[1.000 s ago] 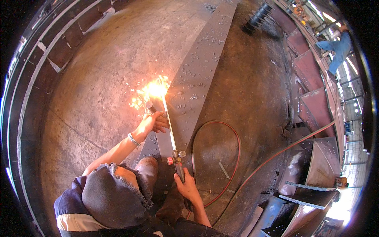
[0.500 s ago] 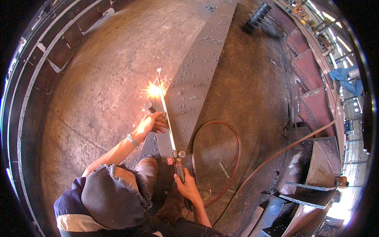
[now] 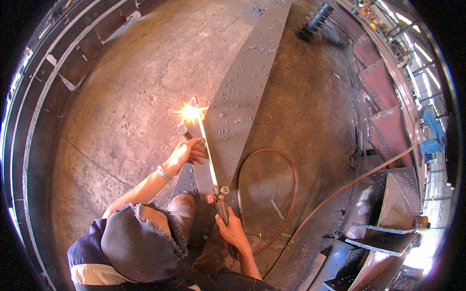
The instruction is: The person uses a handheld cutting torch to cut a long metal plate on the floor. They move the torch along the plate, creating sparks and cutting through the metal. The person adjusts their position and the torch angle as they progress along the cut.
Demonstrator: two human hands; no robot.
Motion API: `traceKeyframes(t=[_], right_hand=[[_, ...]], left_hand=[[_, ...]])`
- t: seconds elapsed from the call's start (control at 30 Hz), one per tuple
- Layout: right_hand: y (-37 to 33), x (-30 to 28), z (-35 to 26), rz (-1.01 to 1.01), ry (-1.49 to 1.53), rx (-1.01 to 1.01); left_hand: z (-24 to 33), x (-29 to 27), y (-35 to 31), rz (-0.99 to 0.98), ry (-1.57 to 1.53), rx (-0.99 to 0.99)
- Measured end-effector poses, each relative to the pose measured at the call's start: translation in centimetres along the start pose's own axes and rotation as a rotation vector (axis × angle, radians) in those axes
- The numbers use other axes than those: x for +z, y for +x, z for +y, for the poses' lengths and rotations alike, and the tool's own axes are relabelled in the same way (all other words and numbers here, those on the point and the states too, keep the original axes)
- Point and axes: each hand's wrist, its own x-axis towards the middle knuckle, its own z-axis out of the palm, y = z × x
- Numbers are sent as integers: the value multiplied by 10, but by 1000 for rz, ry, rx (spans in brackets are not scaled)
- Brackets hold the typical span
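My right hand (image 3: 233,230) is wrapped around the dark handle of a cutting torch (image 3: 209,160), which has a red knob and brass valves. Its long bright tube points away from me, and sparks (image 3: 189,112) burst beside its far end, at the left edge of a grey steel plate (image 3: 245,92). Against the tube's left side, my left hand (image 3: 182,154) is closed around a short round metal bar (image 3: 183,130) that partly hides beneath the fingers. A chain bracelet (image 3: 164,172) circles that wrist.
A red hose (image 3: 295,174) loops over the floor to the right. Small metal scraps dot the plate. A dark coil (image 3: 316,22) stands at the far right. Steel pieces (image 3: 388,208) are stacked at right, long beams (image 3: 41,116) at left. Blue clothing (image 3: 433,131) shows at far right.
The spark burst has grown brighter and changed shape. Both hands and the torch stay almost in place. The blue clothing at the far right has shifted.
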Motion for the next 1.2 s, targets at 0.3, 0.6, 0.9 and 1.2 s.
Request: traceKeyframes(t=[0.3,0.6,0.9,1.2], right_hand=[[-1,-2,-2,-4,-4,0],[0,-5,-5,-31,-10,57],[0,-4,-2,-17,-13,25],[1,-4,-1,-28,-3,34]], left_hand=[[2,1,0,-9,11,-4],[5,3,0,-8,29,-22],[6,3,-1,5,48,-26],[7,3,-2,5,40,-21]])
